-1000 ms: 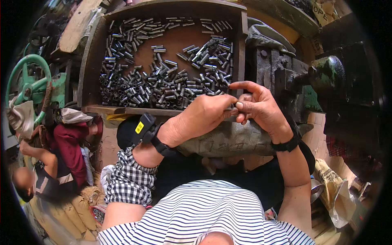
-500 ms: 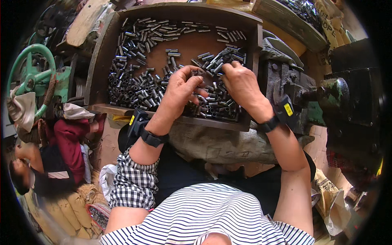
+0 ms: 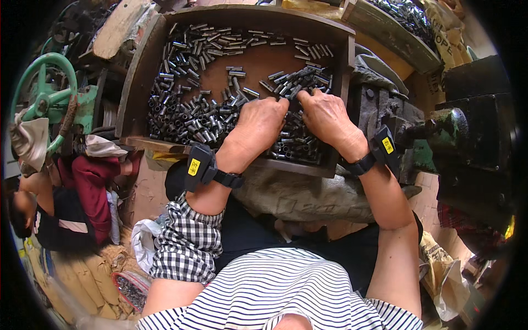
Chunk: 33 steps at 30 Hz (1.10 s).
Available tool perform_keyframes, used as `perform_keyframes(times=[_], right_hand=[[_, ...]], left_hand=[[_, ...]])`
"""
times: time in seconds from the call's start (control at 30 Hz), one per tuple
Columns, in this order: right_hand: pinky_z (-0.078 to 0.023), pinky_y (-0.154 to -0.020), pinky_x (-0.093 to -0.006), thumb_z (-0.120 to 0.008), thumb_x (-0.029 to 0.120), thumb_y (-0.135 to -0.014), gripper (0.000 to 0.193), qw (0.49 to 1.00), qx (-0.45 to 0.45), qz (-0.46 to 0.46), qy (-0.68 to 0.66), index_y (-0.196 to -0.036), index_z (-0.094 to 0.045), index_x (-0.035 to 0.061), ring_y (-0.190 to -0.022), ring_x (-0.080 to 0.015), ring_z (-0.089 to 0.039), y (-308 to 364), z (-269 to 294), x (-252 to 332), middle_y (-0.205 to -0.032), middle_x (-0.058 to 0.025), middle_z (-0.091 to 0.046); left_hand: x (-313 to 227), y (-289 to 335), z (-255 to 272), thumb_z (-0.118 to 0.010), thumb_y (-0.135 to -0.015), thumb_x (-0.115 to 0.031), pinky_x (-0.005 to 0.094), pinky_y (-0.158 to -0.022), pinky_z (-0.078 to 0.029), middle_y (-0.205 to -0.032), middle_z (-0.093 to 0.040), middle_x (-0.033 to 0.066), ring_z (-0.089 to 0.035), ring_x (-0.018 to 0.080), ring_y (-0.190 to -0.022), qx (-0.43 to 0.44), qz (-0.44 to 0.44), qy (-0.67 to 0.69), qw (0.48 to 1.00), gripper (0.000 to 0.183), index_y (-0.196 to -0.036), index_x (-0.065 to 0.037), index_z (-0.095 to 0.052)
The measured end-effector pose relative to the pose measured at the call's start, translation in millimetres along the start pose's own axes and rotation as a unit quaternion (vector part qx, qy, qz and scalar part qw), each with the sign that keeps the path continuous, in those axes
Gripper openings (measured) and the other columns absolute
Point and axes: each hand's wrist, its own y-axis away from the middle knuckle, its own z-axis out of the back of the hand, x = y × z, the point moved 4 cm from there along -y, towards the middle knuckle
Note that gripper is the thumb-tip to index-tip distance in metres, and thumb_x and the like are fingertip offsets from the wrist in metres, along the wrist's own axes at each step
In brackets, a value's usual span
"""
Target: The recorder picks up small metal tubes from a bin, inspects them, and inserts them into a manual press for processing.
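Note:
Small metal tubes (image 3: pixel 201 118) lie heaped and scattered in a wooden tray (image 3: pixel 236 12) in front of me. My left hand (image 3: pixel 259 122) is palm down over the right part of the heap, its fingers curled and mostly hidden beneath it. Close beside it, my right hand (image 3: pixel 325 114) bends its fingers down into the tubes, thumb and forefinger near each other. The fingertips of both hands almost meet at a cluster of tubes. What either hand holds is covered by the fingers.
A dark, greasy machine (image 3: pixel 473 137) stands close on the right. To the left is a green handwheel (image 3: pixel 41 104), with another person (image 3: pixel 60 214) below it. Another wooden box (image 3: pixel 393 36) with metal parts is at the upper right. Grey cloth (image 3: pixel 302 192) hangs below the tray.
My left hand has turned palm down and moved slightly right; the tubes seen in its fingers are now hidden. My right hand has shifted slightly and stays at the heap.

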Motion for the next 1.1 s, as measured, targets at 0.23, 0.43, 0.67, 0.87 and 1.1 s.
perform_keyframes(times=[0.23, 0.43, 0.67, 0.87, 1.1], right_hand=[[-0.05, -0.065, -0.0445, -0.059, 0.006, -0.074, 0.016, 0.998, -0.055, 0.022, -0.032, -0.085, -0.049, 0.0013, -0.074, -0.0382, -0.061, -2, -6, -3, -0.08, -0.0223, -0.06], [-0.052, -0.064, -0.0388, -0.057, 0.003, -0.074, 0.017, 0.939, -0.229, -0.015, -0.255, -0.09, -0.055, -0.0006, -0.069, -0.0361, -0.062, 19, 22, -8, -0.079, -0.0237, -0.06], [-0.046, -0.045, -0.0188, -0.058, 0.003, -0.085, 0.008, 0.739, -0.14, -0.192, -0.631, -0.089, -0.053, -0.0007, -0.062, -0.0116, -0.064, 66, 20, -8, -0.075, -0.0037, -0.06], [-0.044, -0.045, -0.0156, -0.058, 0.005, -0.087, 0.008, 0.684, -0.157, -0.216, -0.679, -0.091, -0.053, 0.0004, -0.063, -0.0111, -0.065, 88, 16, -5, -0.077, -0.0038, -0.06], [-0.044, -0.046, -0.0161, -0.058, 0.007, -0.088, 0.008, 0.663, -0.152, -0.225, -0.697, -0.092, -0.054, 0.0013, -0.066, -0.0112, -0.066, 95, 14, -11, -0.077, -0.0037, -0.061]], left_hand=[[3, -6, -11, -0.063, -0.077, -0.014, 0.0447, -0.065, -0.048, -0.074, -0.059, 0.0162, -0.06, 0.0346, -0.075, 0.012, -0.03, -0.013, 0.999, 0.016, -0.085, -0.003, -0.055], [-7, -1, 0, -0.061, -0.081, -0.014, 0.0445, -0.065, -0.048, -0.073, -0.058, 0.0169, -0.058, 0.0383, -0.074, -0.015, -0.029, 0.038, 0.999, 0.014, -0.088, -0.003, -0.057], [-16, 9, -1, -0.057, -0.091, -0.019, 0.025, -0.052, -0.049, -0.078, -0.064, 0.0086, -0.067, 0.0156, -0.069, 0.039, 0.074, 0.549, 0.832, 0.02, -0.097, 0.0, -0.057], [-24, 17, -8, -0.065, -0.087, -0.022, 0.017, -0.045, -0.043, -0.067, -0.056, -0.0015, -0.053, 0.0045, -0.052, 0.089, 0.13, 0.623, 0.767, 0.025, -0.104, -0.004, -0.057], [-29, 15, -12, -0.067, -0.083, -0.011, 0.0163, -0.042, -0.038, -0.067, -0.059, -0.0009, -0.053, 0.0049, -0.05, 0.064, 0.195, 0.698, 0.686, 0.017, -0.097, -0.004, -0.06]])
